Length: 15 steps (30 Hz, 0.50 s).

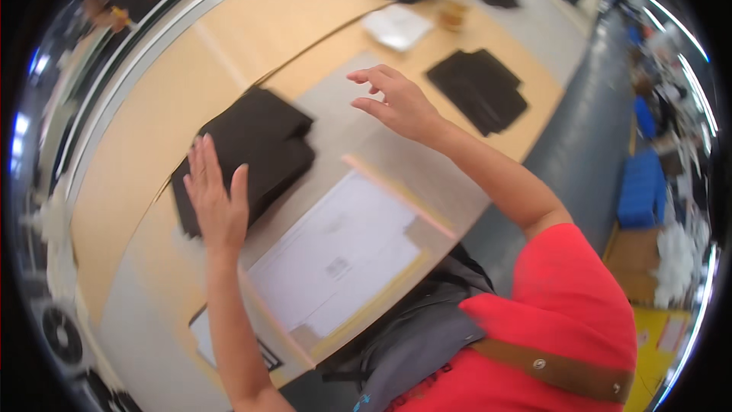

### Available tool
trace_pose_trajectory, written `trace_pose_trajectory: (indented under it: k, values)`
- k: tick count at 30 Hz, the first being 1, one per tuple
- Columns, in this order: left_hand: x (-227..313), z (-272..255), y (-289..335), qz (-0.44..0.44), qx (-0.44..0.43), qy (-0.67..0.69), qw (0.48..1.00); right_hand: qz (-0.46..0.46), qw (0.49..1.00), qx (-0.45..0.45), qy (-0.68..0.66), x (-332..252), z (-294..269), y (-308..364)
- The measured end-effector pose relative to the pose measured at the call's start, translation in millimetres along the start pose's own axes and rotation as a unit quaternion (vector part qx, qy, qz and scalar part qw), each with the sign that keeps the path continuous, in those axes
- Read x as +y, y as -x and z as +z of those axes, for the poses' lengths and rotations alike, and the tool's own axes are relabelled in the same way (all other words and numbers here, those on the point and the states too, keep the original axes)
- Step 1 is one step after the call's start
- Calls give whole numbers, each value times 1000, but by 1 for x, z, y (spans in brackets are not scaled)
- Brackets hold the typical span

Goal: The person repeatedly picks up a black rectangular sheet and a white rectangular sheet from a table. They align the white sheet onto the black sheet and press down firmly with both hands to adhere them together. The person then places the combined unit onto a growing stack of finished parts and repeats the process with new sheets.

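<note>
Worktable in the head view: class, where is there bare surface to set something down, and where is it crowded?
Bare grey mat lies between the black fabric stack and the right hand. Open wood runs left of that stack. The near edge is crowded by the white paper sheet; the left hand rests on the stack.

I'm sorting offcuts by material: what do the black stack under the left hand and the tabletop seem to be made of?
The black stack looks like matt fabric or felt: flat folded pieces, soft edges, no shine, though blur leaves it open. The left hand lies on its near edge. The tabletop looks like pale wood or wood-look laminate, smooth and evenly tan; no grain can be made out.
</note>
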<state>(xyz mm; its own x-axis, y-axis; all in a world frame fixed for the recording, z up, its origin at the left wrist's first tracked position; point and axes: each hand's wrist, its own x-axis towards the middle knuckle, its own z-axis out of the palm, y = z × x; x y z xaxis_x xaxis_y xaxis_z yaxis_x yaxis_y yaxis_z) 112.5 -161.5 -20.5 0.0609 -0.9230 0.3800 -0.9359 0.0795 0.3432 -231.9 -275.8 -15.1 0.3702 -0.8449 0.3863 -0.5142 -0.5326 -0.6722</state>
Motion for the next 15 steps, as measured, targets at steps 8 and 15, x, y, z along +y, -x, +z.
trace_pose_trajectory:
  k: [8, 15]
  values:
    - [20, 3, 3, -3, -31, 10, 999, 151, 933, 138, 294, 169, -214, 66]
    - [79, -47, 72, -54, -39, 117, 991, 391, 913, 50, 104, 209, -239, 73]
